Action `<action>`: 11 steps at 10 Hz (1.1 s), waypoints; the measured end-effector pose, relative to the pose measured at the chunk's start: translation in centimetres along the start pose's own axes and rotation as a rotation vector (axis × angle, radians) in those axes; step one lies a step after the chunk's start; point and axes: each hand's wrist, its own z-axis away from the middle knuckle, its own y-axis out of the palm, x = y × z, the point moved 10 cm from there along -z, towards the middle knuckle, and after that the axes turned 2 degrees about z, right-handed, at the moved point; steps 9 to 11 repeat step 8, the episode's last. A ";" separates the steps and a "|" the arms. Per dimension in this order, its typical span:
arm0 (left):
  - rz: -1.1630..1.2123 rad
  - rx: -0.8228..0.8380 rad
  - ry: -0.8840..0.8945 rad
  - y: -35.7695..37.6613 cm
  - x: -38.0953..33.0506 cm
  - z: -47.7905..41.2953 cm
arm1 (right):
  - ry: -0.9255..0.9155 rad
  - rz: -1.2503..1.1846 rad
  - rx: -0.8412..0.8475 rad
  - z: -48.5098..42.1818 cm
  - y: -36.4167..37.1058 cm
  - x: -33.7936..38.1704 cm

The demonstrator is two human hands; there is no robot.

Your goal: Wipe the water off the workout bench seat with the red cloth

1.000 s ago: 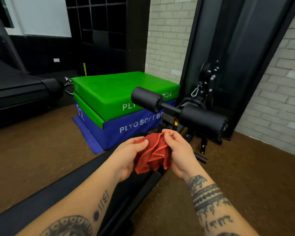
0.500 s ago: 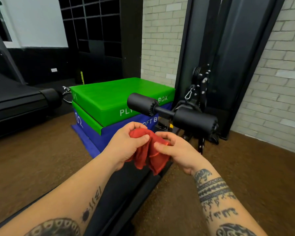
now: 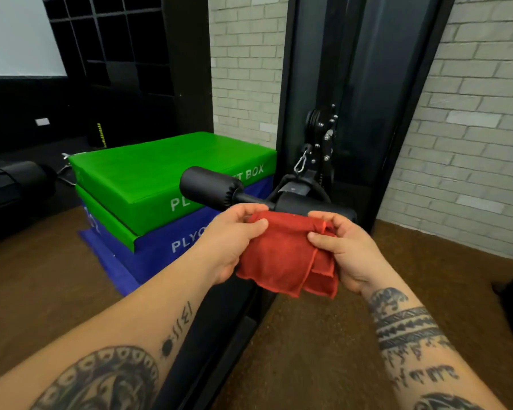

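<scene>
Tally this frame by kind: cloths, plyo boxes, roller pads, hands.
cloth: 1
plyo boxes: 2, green box, blue box
roller pads: 2
hands: 2, left hand, right hand
Total: 7

A: What sits to the left?
B: A green plyo box (image 3: 148, 173) stacked on a blue plyo box (image 3: 166, 247), both on the brown floor (image 3: 338, 350); a black treadmill (image 3: 0, 187) lies farther left.
A: And at the far side?
B: A pale brick wall (image 3: 471, 143), a black upright frame (image 3: 353, 84) carrying a pulley (image 3: 320, 122) with a silver carabiner (image 3: 301, 165), and black grid shelving (image 3: 116, 39) far left.
</scene>
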 end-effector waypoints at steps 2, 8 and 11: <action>-0.323 -0.115 0.380 7.0 -5.2 -7.0 | -0.247 0.361 -0.254 -5.1 -7.6 5.2; -1.372 0.117 0.353 7.7 0.6 -12.3 | -0.058 1.549 -0.389 -9.2 -4.9 1.5; -1.372 0.117 0.353 7.7 0.6 -12.3 | -0.058 1.549 -0.389 -9.2 -4.9 1.5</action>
